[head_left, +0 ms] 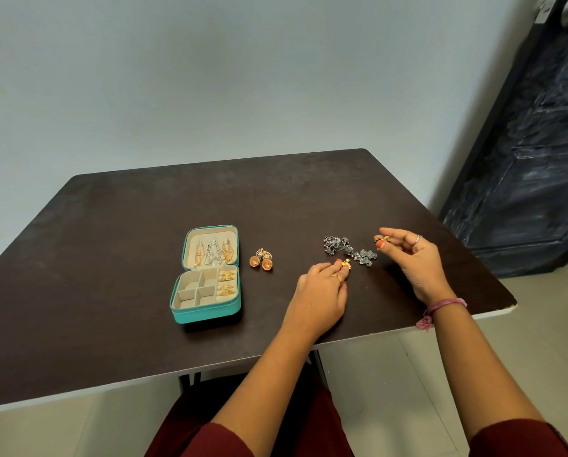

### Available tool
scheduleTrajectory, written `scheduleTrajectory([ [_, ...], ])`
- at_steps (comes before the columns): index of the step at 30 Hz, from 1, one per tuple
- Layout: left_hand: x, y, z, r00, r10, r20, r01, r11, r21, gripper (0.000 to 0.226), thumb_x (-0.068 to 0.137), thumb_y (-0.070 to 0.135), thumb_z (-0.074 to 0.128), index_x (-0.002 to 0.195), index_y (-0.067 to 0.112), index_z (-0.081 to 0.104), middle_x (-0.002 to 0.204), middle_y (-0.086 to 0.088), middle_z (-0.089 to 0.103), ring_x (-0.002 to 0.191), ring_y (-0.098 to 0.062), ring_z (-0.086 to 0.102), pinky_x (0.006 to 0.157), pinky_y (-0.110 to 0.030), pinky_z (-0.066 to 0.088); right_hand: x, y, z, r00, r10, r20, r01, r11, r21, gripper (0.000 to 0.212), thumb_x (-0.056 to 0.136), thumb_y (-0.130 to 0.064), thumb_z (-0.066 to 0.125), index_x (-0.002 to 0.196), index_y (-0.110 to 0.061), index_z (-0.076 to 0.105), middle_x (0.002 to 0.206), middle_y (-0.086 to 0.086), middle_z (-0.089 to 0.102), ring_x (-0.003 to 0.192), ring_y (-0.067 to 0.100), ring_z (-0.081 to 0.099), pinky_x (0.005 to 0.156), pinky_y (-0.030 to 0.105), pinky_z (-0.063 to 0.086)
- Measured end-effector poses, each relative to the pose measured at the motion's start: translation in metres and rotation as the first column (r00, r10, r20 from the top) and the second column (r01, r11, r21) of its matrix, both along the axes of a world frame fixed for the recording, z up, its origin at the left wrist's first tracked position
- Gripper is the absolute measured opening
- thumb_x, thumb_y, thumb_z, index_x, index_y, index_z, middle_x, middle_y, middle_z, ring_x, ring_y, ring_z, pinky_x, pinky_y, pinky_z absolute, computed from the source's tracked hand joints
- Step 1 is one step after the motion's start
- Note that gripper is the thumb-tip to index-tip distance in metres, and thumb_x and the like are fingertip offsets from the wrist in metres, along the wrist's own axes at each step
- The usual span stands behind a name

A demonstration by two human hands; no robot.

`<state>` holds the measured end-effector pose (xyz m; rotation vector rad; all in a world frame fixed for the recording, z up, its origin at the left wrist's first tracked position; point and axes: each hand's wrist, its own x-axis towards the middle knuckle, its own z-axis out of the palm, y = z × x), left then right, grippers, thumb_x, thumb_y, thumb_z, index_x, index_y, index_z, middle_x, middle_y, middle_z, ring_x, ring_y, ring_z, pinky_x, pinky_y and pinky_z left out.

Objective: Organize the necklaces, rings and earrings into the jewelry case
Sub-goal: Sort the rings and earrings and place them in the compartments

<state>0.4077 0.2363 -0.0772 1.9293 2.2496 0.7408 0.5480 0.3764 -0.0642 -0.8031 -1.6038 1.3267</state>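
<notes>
The teal jewelry case lies open on the dark table, left of centre, its lid folded back toward 12 o'clock. Chains and necklaces hang in the lid; gold rings sit in the roll slots along the right side of the base, and the square compartments to their left show bare lining. Just beside the case at its 2 o'clock lies a pair of gold dome earrings, apart from the case wall. Farther toward 3 o'clock a cluster of dark silver earrings is spread on the tabletop.

The left hand rests palm down, its fingertips pinching a small gold earring at the near edge of the silver cluster. The right hand is raised just right of the cluster, thumb and forefinger pinching another small gold piece; what exactly it is cannot be told. A pink thread bracelet circles that wrist, which lies close to the table's near right edge.

Wide bare tabletop stretches from the case toward 9 o'clock and 12 o'clock, up to the far edge against the pale wall. At 2 o'clock a dark cabinet stands beyond the table's right corner.
</notes>
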Motion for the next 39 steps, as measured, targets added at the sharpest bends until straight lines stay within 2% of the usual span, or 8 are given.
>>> scheduleTrajectory([
  [7, -0.003, -0.002, -0.002, 0.991, -0.018, 0.132, 0.002, 0.992, 0.122, 0.04, 0.097, 0.014, 0.046, 0.137, 0.014, 0.049, 0.14, -0.001, 0.05, 0.126, -0.022, 0.044, 0.102, -0.036, 0.037, 0.003, -0.008, 0.001, 1.0, 0.025, -0.013, -0.025, 1.0, 0.002, 0.029, 0.076, 0.002, 0.073, 0.099, -0.016, 0.071, 0.097, 0.004, 0.074, 0.096, 0.017, 0.069, 0.088, 0.025, 0.053],
  [14, -0.006, -0.011, 0.007, 0.918, -0.023, 0.395, -0.097, 0.955, 0.282, 0.029, 0.094, 0.004, 0.053, 0.121, 0.005, 0.063, 0.114, -0.007, 0.062, 0.1, -0.007, 0.056, 0.088, 0.001, 0.031, 0.005, -0.017, 0.003, 0.998, 0.04, -0.038, -0.041, 0.999, -0.027, 0.03, 0.077, 0.001, 0.073, 0.102, -0.014, 0.071, 0.094, 0.0, 0.075, 0.094, 0.014, 0.07, 0.085, 0.019, 0.052],
  [19, -0.008, -0.018, 0.01, 0.816, -0.059, 0.576, -0.145, 0.942, 0.303, 0.023, 0.092, 0.01, 0.06, 0.114, 0.011, 0.068, 0.098, 0.009, 0.058, 0.087, 0.004, 0.058, 0.083, -0.004, 0.039, 0.006, -0.021, 0.003, 1.0, 0.015, -0.027, -0.016, 0.999, -0.032, 0.02, 0.082, -0.012, 0.072, 0.1, -0.02, 0.073, 0.097, 0.0, 0.075, 0.1, 0.012, 0.067, 0.093, 0.024, 0.048],
  [22, -0.009, -0.021, 0.011, 0.717, -0.05, 0.695, -0.193, 0.944, 0.267, 0.022, 0.091, 0.011, 0.063, 0.111, 0.014, 0.068, 0.099, 0.002, 0.065, 0.087, 0.002, 0.062, 0.081, -0.01, 0.045, 0.006, -0.024, 0.004, 0.998, 0.003, -0.06, -0.006, 0.999, -0.046, 0.018, 0.084, -0.01, 0.068, 0.101, -0.017, 0.072, 0.093, -0.004, 0.075, 0.097, 0.009, 0.067, 0.089, 0.02, 0.048],
  [26, -0.01, -0.026, 0.015, 0.46, -0.073, 0.885, -0.251, 0.945, 0.208, 0.019, 0.091, 0.004, 0.059, 0.107, 0.012, 0.065, 0.095, -0.007, 0.07, 0.089, -0.011, 0.068, 0.084, -0.021, 0.054, 0.006, -0.032, 0.007, 0.981, -0.03, -0.19, 0.012, 0.995, -0.096, 0.031, 0.07, -0.026, 0.073, 0.098, -0.014, 0.07, 0.088, -0.004, 0.076, 0.089, 0.006, 0.068, 0.082, 0.014, 0.049],
  [30, -0.015, -0.034, 0.021, 0.261, -0.108, 0.959, -0.277, 0.944, 0.181, 0.021, 0.093, 0.001, 0.055, 0.111, 0.006, 0.064, 0.093, -0.005, 0.066, 0.08, -0.005, 0.068, 0.075, -0.018, 0.055, 0.0, -0.04, 0.009, 0.984, 0.003, -0.177, -0.024, 0.993, -0.116, 0.018, 0.082, -0.009, 0.068, 0.1, -0.012, 0.07, 0.089, -0.002, 0.076, 0.09, 0.006, 0.068, 0.078, 0.013, 0.049],
  [36, -0.023, -0.052, 0.038, 0.27, -0.149, 0.951, -0.185, 0.961, 0.203, 0.016, 0.095, 0.004, 0.052, 0.107, 0.011, 0.061, 0.097, -0.003, 0.07, 0.084, -0.007, 0.069, 0.078, -0.02, 0.054, -0.015, -0.065, 0.023, 0.985, 0.151, -0.083, -0.152, 0.988, 0.002, 0.022, 0.078, -0.008, 0.07, 0.099, -0.014, 0.072, 0.093, 0.001, 0.075, 0.09, 0.011, 0.069, 0.079, 0.018, 0.052],
  [39, -0.03, -0.06, 0.051, 0.365, -0.137, 0.921, -0.177, 0.961, 0.213, 0.016, 0.091, 0.005, 0.059, 0.1, 0.017, 0.063, 0.101, -0.008, 0.07, 0.092, -0.012, 0.067, 0.083, -0.023, 0.055, -0.021, -0.077, 0.033, 0.972, 0.234, -0.028, -0.233, 0.971, 0.054, 0.023, 0.083, -0.002, 0.066, 0.101, -0.015, 0.071, 0.096, -0.001, 0.075, 0.094, 0.012, 0.069, 0.083, 0.019, 0.052],
])
